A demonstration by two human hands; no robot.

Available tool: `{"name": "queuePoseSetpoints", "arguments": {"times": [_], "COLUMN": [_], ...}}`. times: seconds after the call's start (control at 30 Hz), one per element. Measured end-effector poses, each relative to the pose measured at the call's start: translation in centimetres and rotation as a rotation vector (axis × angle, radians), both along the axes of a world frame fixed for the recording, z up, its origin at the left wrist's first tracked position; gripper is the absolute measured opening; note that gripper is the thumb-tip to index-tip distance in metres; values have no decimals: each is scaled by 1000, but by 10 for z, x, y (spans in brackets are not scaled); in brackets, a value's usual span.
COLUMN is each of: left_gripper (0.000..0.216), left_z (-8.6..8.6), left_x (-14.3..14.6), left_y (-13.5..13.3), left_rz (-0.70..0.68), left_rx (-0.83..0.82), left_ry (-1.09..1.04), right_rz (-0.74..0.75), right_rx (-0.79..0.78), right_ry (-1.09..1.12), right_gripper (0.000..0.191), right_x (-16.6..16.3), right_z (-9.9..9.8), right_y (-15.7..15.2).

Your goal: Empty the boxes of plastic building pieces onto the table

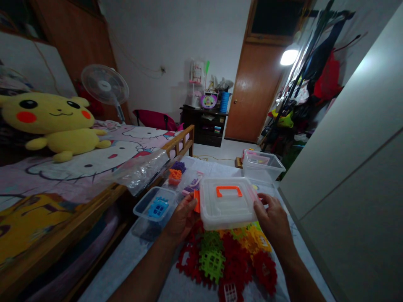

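Note:
Between my two hands is a translucent plastic storage box (229,209) with a lid and an orange carry handle (229,188). My left hand (185,212) grips its left side at an orange side latch (197,200). Fingers of my right hand (271,214) close on the box's right edge. Under and in front of the box lies a pile of plastic interlocking pieces: red (234,256), green (212,260) and yellow (256,239). What the box holds cannot be made out.
Left of my hands stands a clear container (138,209) with blue pieces (158,206). Orange pieces (175,177) and purple pieces (179,167) lie beyond it. A larger clear bin (262,165) is at the far right. A wooden bed rail (107,201) runs along the left, a white cabinet (352,167) along the right.

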State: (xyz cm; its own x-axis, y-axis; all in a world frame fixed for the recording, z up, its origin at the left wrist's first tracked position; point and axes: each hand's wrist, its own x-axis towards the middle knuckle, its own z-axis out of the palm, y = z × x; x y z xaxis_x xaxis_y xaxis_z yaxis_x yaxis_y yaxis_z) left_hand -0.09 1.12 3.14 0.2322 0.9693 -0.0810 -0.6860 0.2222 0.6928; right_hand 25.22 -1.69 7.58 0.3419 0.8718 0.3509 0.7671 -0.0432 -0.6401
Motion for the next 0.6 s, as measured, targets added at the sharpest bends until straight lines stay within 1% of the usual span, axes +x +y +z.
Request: {"name": "queuePoseSetpoints", "arguments": {"times": [0.1, 0.23, 0.3, 0.37, 0.43, 0.5, 0.53, 0.6], "left_gripper": [54, 61, 64, 69, 81, 96, 102, 103], "left_z": [8, 11, 12, 13, 16, 18, 18, 18], "left_x": [1, 3, 4, 4, 6, 8, 9, 11], "left_y": [-4, -7, -9, -12, -15, -18, -20, -21], "left_rz": [-5, 65, 130, 191, 205, 182, 174, 167], "left_rx": [42, 91, 113, 143, 169, 170, 166, 158], "left_ry": [66, 186, 281, 374, 427, 448, 454, 481], "right_rz": [44, 121, 131, 127, 84, -20, -74, -113], "right_rx": [-74, -108, -104, -87, -18, 70, 85, 29], "right_ry": [151, 332, 354, 320, 229, 162, 178, 319], "right_gripper": [50, 50, 50, 48, 47, 56, 64, 78], "right_x": [0, 5, 7, 7, 7, 8, 8, 8], "right_z": [-2, -6, -8, -9, -13, -18, -21, -27], "right_y": [-1, 0, 1, 2, 4, 6, 7, 8]}}
